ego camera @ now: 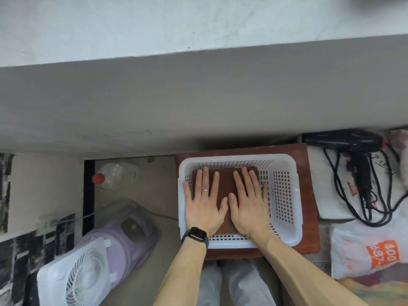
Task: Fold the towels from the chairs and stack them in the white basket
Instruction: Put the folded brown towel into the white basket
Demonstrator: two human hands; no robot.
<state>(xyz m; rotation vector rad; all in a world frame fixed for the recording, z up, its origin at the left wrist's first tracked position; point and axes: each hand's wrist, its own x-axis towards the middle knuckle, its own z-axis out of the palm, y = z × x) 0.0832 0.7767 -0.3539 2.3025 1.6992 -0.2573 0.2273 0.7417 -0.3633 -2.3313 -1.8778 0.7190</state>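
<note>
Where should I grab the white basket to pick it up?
Probably by the rim on its two short ends at once, hooking under the lip from outside. The white basket is wide and open-topped, and the folded brown towel lies toward its left end, so holding both ends should keep it level.

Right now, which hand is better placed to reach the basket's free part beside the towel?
Probably the right hand. Both lie flat on the brown towel, but the white basket has its bare floor on the right; the left hand is by the opposite wall.
</note>
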